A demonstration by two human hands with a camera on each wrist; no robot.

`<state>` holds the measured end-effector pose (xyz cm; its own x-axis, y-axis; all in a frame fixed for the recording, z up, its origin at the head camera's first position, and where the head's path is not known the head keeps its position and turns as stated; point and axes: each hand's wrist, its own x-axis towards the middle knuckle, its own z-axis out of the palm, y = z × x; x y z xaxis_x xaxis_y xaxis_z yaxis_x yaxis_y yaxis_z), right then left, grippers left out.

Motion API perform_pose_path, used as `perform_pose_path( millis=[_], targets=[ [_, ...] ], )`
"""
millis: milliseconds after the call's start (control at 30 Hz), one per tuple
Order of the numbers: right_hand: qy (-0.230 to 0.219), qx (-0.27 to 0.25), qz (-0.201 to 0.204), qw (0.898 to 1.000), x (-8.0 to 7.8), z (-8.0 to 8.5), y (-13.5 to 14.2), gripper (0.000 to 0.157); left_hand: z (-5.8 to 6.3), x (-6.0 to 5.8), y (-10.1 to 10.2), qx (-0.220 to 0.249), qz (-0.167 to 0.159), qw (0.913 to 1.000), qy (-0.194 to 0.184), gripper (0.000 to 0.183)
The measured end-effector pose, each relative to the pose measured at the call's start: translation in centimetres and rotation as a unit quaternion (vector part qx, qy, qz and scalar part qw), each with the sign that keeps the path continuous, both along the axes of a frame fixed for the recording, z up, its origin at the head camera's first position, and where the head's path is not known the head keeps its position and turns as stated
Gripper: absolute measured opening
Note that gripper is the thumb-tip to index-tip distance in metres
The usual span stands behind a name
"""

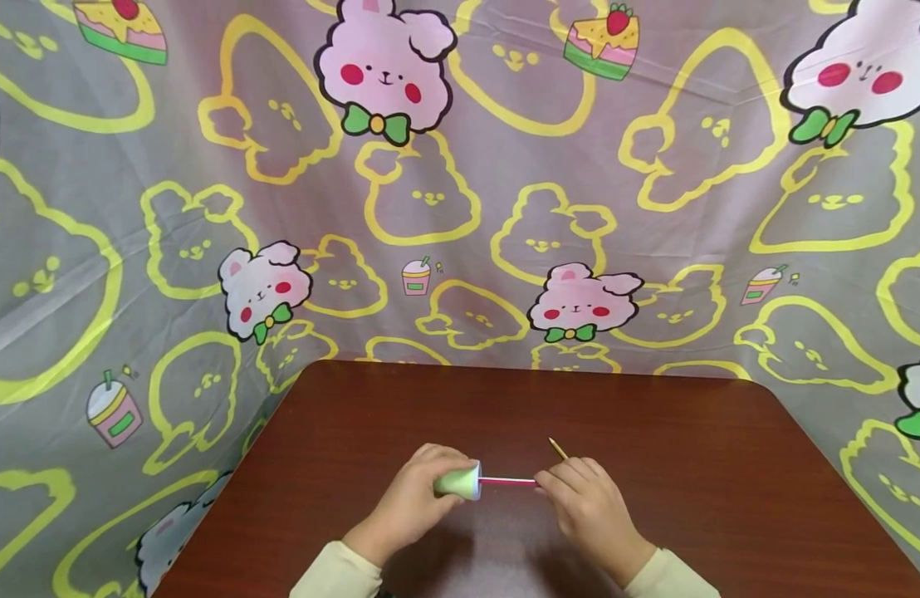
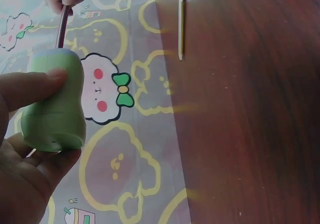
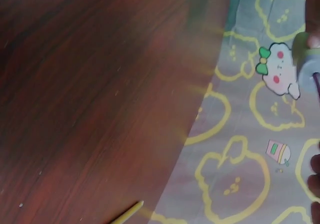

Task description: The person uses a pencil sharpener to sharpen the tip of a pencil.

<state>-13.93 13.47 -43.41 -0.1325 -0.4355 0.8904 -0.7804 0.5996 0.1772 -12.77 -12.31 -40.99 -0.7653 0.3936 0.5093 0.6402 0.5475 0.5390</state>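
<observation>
My left hand (image 1: 415,502) grips a green, waisted pencil sharpener (image 1: 457,482), thumb on one side and fingers round the other. The sharpener lies sideways in the head view, its pale end facing right. A red pencil (image 1: 508,481) with a white stripe runs straight into that end. Its other end is pinched between the thumb and fingers of my right hand (image 1: 590,508). In the left wrist view, the sharpener (image 2: 54,103) is held above the tabletop. Only the edge of the sharpener (image 3: 308,68) shows in the right wrist view.
A yellow pencil (image 1: 557,449) lies on the brown wooden table (image 1: 654,415), just beyond my right hand and partly hidden by it in the head view. A grey cloth (image 1: 490,166) printed with cartoon bunnies hangs behind the table and along its sides.
</observation>
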Motion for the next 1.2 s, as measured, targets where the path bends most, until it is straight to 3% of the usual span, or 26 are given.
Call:
perform_pose_path(
  millis=[133,200,233,267,300,367,400,433,467,500,600,800,967,1033,1100,1200],
  targets=[
    [-0.093,0.012,-0.018,0.995,0.4,-0.3,-0.1,0.03,-0.6,-0.1,0.0,-0.024,0.001,0.999,0.038,0.047],
    [-0.172,0.018,-0.016,0.985,0.7,-0.3,-0.1,0.02,-0.9,-0.2,0.0,-0.036,-0.001,0.9972,0.065,0.048],
    [-0.227,0.02,-0.01,0.974,0.9,-0.1,-0.1,0.015,-1.0,-0.2,0.0,-0.039,-0.003,0.996,0.08,0.048],
    [-0.298,0.019,0.007,0.954,0.9,0.1,0.0,0.011,-1.0,-0.3,0.0,-0.043,-0.007,0.9944,0.096,0.048],
    [-0.383,0.013,0.03,0.923,1.0,0.3,0.1,0.009,-1.1,-0.4,0.0,-0.047,-0.012,0.9926,0.111,0.048],
    [-0.53,-0.021,0.067,0.845,1.0,1.0,0.3,0.01,-1.1,-0.5,0.0,-0.049,-0.021,0.9892,0.137,0.048],
    [-0.587,-0.04,0.078,0.805,0.9,1.3,0.4,0.012,-1.1,-0.6,0.0,-0.047,-0.025,0.9879,0.145,0.048],
    [-0.627,-0.053,0.085,0.772,0.8,1.6,0.4,0.014,-1.1,-0.6,0.0,-0.045,-0.028,0.9872,0.15,0.048],
    [-0.654,-0.062,0.092,0.748,0.7,1.9,0.5,0.016,-1.1,-0.7,0.0,-0.043,-0.028,0.9872,0.151,0.048],
    [-0.663,-0.063,0.093,0.74,0.5,2.1,0.5,0.016,-1.0,-0.7,-0.1,-0.039,-0.026,0.9878,0.148,0.048],
    [-0.635,-0.041,0.065,0.768,0.4,2.5,0.4,0.016,-1.0,-0.7,-0.1,-0.027,-0.014,0.9913,0.128,0.048],
    [-0.538,-0.026,-0.037,0.841,0.6,2.5,-0.5,0.032,-1.0,-0.5,-0.1,-0.019,0.001,0.9955,0.092,0.046],
    [-0.357,0.005,-0.1,0.929,0.8,1.7,-0.6,0.051,-0.9,-0.6,-0.2,-0.013,0.002,0.9961,0.087,0.045],
    [-0.282,0.014,-0.096,0.954,0.6,1.3,-0.4,0.051,-0.8,-0.6,-0.2,-0.011,0.004,0.9968,0.08,0.044],
    [-0.221,0.017,-0.088,0.971,0.5,0.9,-0.2,0.046,-0.7,-0.6,-0.2,-0.008,0.008,0.9978,0.066,0.044],
    [-0.153,0.017,-0.074,0.985,0.5,0.5,-0.1,0.047,-0.7,-0.6,-0.3,-0.002,0.013,0.999,0.043,0.045]
  ],
)
